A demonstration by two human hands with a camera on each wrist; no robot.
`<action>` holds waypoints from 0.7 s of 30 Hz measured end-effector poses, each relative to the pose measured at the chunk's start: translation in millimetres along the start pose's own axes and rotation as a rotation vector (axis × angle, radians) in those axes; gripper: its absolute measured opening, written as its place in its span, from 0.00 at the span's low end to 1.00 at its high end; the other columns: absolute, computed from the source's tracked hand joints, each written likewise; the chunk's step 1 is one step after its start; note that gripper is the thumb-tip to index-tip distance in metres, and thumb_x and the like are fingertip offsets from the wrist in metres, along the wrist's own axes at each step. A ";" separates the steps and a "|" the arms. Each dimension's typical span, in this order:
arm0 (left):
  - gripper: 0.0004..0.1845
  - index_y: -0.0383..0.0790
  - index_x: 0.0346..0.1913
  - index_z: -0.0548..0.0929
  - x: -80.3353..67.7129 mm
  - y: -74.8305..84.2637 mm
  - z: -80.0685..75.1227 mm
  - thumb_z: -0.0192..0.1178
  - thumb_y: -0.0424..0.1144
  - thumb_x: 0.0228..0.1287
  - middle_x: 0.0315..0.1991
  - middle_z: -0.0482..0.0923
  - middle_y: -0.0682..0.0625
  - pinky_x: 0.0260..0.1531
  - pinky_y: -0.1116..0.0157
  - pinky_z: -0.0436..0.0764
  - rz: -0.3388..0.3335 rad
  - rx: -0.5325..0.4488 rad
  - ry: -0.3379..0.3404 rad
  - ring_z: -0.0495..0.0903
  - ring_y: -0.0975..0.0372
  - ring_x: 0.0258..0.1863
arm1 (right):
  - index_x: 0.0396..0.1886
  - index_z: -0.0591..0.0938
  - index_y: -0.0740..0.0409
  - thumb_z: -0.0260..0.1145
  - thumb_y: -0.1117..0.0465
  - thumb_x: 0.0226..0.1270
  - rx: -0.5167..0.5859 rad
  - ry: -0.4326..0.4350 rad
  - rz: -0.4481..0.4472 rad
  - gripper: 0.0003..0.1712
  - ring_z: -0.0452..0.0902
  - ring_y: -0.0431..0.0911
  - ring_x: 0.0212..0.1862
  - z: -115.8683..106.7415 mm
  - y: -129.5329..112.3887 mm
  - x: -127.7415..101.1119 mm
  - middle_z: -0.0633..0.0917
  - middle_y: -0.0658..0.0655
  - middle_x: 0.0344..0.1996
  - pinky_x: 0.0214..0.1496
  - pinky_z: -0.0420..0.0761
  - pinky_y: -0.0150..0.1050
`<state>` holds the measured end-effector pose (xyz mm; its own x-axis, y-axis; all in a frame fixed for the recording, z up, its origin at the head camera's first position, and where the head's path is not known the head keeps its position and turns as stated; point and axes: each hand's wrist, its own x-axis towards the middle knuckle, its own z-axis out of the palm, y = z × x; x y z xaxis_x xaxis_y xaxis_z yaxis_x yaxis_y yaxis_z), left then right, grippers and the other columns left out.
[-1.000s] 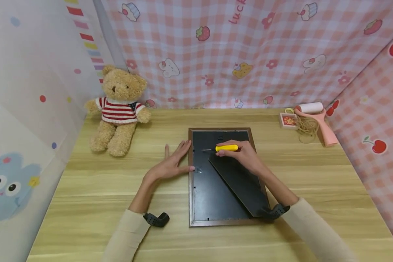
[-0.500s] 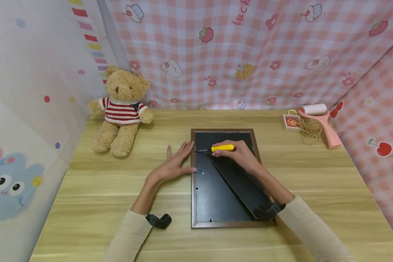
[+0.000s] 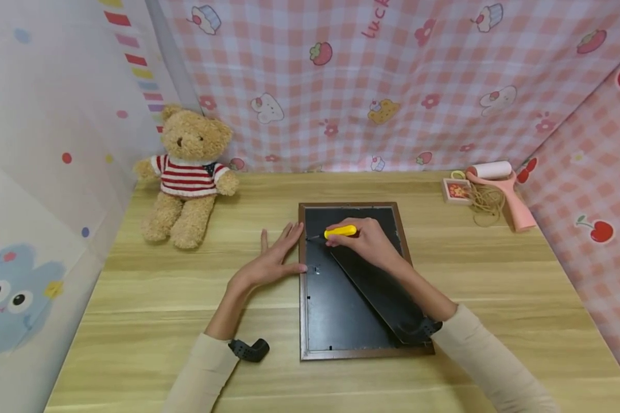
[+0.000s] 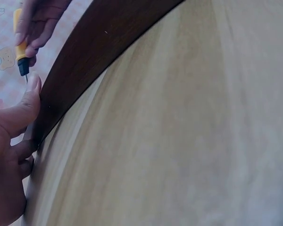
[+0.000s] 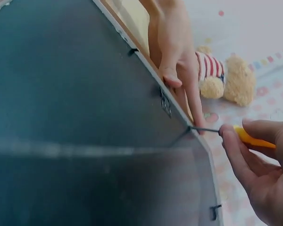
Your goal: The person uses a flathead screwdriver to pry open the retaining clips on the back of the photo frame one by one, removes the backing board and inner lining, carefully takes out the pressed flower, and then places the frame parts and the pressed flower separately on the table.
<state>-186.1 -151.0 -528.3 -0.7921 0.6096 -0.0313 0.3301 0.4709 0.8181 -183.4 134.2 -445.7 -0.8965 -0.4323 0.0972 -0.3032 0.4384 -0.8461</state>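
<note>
A brown picture frame (image 3: 303, 310) lies face down on the wooden table (image 3: 186, 298), its black backing board (image 3: 330, 304) up and a black stand flap (image 3: 377, 292) lying diagonally across it. My right hand (image 3: 364, 242) grips a small yellow screwdriver (image 3: 341, 231). Its metal tip rests at the frame's inner left edge, seen as the thin screwdriver shaft (image 5: 205, 129) in the right wrist view. My left hand (image 3: 271, 261) lies flat on the table with straight fingers against the frame's left rim (image 4: 94, 52). A metal tab (image 5: 166, 103) sits on that edge.
A teddy bear (image 3: 186, 172) in a striped sweater sits at the back left. At the back right lie a pink lint roller (image 3: 501, 189), a small square box (image 3: 456, 190) and a coil of cord (image 3: 485, 201). Patterned curtains close in the table on three sides.
My right hand has slid the screwdriver left across the backing, bringing its tip to the frame's left edge. My left hand has stayed in place.
</note>
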 end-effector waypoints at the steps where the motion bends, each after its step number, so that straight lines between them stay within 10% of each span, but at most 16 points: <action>1: 0.59 0.46 0.92 0.42 0.0 -0.1 0.0 0.65 0.66 0.74 0.92 0.39 0.44 0.76 0.41 0.05 0.001 -0.001 0.002 0.31 0.49 0.91 | 0.56 0.91 0.67 0.75 0.65 0.76 -0.020 0.007 -0.017 0.14 0.95 0.50 0.43 1.6 -3.1 1.2 0.96 0.59 0.40 0.50 0.90 0.30; 21: 0.58 0.43 0.91 0.43 -0.3 0.4 0.2 0.68 0.60 0.74 0.92 0.40 0.43 0.76 0.42 0.05 0.012 -0.014 0.013 0.32 0.49 0.91 | 0.53 0.91 0.68 0.74 0.67 0.76 -0.088 -0.025 -0.094 0.11 0.94 0.49 0.39 1.6 -14.2 9.9 0.95 0.60 0.38 0.47 0.94 0.41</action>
<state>-185.6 -150.9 -528.0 -0.7946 0.6070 -0.0137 0.3330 0.4546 0.8261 -187.6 122.5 -433.5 -0.8546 -0.4941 0.1599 -0.4137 0.4617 -0.7847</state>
